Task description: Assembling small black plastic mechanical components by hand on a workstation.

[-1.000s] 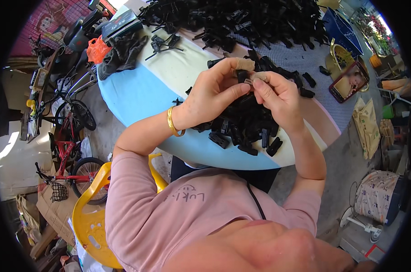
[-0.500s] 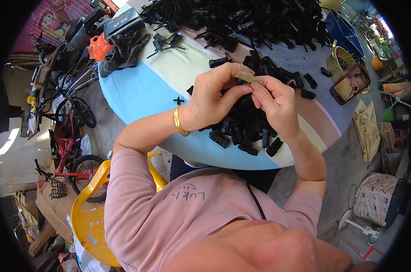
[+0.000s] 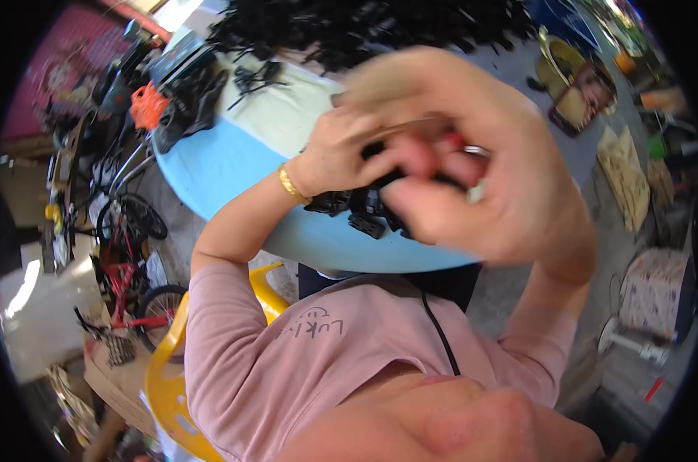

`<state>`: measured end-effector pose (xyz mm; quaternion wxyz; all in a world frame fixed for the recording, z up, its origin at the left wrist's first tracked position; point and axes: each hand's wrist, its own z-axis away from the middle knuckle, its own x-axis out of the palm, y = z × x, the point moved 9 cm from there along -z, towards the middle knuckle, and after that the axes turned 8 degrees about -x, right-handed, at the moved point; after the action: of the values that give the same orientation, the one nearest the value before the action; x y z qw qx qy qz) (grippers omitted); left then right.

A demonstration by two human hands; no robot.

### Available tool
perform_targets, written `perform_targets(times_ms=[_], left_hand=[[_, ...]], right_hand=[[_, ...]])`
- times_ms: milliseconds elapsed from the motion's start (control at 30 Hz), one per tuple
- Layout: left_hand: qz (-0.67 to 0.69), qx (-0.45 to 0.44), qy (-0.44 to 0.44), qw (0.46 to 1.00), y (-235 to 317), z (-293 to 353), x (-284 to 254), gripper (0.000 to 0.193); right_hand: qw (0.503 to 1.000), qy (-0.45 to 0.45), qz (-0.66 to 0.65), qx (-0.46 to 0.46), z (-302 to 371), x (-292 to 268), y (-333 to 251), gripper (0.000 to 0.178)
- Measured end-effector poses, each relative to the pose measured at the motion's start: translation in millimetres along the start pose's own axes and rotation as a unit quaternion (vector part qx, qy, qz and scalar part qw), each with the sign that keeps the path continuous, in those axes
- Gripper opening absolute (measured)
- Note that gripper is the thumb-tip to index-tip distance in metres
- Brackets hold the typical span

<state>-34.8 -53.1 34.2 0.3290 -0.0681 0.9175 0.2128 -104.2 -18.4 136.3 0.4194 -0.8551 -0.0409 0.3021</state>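
Over the middle of the table, my left hand (image 3: 337,150) has its thumb and index finger curled toward each other. A dark gap shows between them, and their tips are partly hidden. Much closer to the camera, my right hand (image 3: 518,173) looks large, smeared by motion, with curled fingers; whether it holds anything is unclear. Red patches and a shiny spot show within its curl. Small black plastic parts (image 3: 366,225) lie on the table below my hands, largely covered by them. A wide heap of black parts (image 3: 372,31) spreads across the far side.
The cloth-covered table (image 3: 218,162) carries an orange bag (image 3: 147,105), dark cloth (image 3: 195,104) and a box (image 3: 179,61) at left. A phone (image 3: 584,100) leans by a gold-coloured dish (image 3: 558,55) at right. A yellow chair (image 3: 168,362) and red bicycle (image 3: 122,285) stand left.
My right hand has come away from the left hand's fingertips and risen toward the camera, blurring. My left hand stays over the table, slightly shifted left. The whole view has shifted a little.
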Motion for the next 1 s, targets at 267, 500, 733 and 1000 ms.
perform_targets(times_ms=[267, 500, 733, 1000], left_hand=[[0.049, -0.115, 0.088, 0.988, -18, -18, -1, 0.035], [0.044, -0.093, 0.103, 0.989, -25, -14, -8, 0.029], [0.154, -0.327, 0.066, 0.93, -52, 1, -1, 0.03], [0.039, -0.086, 0.108, 0.99, -28, -10, -9, 0.029]], right_hand=[[0.994, -0.033, -0.099, -0.014, -13, 19, -4, 0.057], [0.958, -0.076, -0.273, -0.044, 1, 42, 5, 0.07], [0.901, -0.106, -0.417, -0.063, -67, 57, -59, 0.083], [0.82, -0.158, -0.542, -0.091, 7, 67, -25, 0.097]])
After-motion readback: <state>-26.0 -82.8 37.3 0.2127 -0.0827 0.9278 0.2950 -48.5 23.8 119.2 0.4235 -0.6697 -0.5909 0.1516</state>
